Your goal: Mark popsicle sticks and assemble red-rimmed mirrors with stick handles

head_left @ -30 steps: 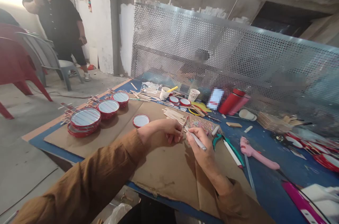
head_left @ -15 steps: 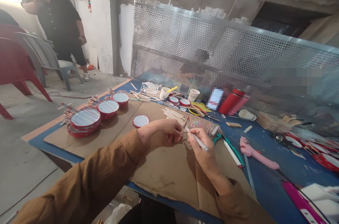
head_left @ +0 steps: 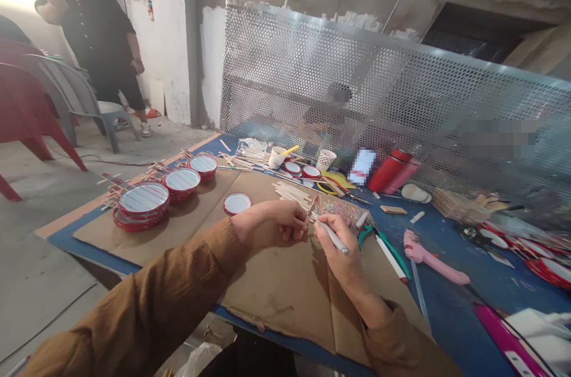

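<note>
My left hand (head_left: 292,221) pinches a thin wooden stick (head_left: 312,208) that points up and to the right. A light grey pen or marker (head_left: 332,234) lies in my right hand (head_left: 341,249), its tip close against the stick; whether it touches, I cannot tell. Both hands hover above a brown cardboard sheet (head_left: 276,294). Behind them lie a pile of pale wooden sticks (head_left: 292,194) and a heap of small coloured pieces (head_left: 341,210). A round red-rimmed white disc (head_left: 237,203) rests left of my left wrist.
Red-rimmed round pieces with sticks (head_left: 143,197) stand along the left. At right are teal-handled pliers (head_left: 366,236), a pink glue gun (head_left: 435,261) and a red bottle (head_left: 389,169). A perforated metal panel (head_left: 285,68) closes the back. A person (head_left: 100,38) stands beyond the chairs.
My right hand and the pen have shifted very slightly left along the stick. My left hand stays where it was. The person at the back left has moved a little.
</note>
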`<state>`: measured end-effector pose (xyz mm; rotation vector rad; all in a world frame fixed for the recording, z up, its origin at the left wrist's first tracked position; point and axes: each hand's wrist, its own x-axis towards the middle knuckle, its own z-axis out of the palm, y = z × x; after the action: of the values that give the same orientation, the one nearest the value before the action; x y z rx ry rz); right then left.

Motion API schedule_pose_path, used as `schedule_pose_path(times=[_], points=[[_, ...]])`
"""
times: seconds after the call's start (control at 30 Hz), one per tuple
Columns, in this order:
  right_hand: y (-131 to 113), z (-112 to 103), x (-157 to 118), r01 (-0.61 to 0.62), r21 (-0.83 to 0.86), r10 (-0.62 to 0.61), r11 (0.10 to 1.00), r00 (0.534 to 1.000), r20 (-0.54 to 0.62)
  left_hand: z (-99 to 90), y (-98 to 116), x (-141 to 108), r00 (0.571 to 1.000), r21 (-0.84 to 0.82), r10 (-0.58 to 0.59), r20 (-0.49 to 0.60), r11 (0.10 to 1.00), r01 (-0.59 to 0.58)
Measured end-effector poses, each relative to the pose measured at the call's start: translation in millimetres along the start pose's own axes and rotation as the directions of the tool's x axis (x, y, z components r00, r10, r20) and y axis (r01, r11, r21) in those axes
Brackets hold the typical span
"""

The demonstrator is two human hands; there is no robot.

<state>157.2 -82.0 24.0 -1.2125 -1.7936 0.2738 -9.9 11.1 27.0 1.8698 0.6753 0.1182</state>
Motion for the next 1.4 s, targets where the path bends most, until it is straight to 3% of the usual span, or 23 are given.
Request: schedule_pose_path(times=[1.4], points=[[0.4,2.1,-1.8,-0.012,-0.024,0.012,1.0,0.999,0.031,0.8,-2.3,-1.0,0.999,-0.058,0.014,-0.037,0.998,-0.017]])
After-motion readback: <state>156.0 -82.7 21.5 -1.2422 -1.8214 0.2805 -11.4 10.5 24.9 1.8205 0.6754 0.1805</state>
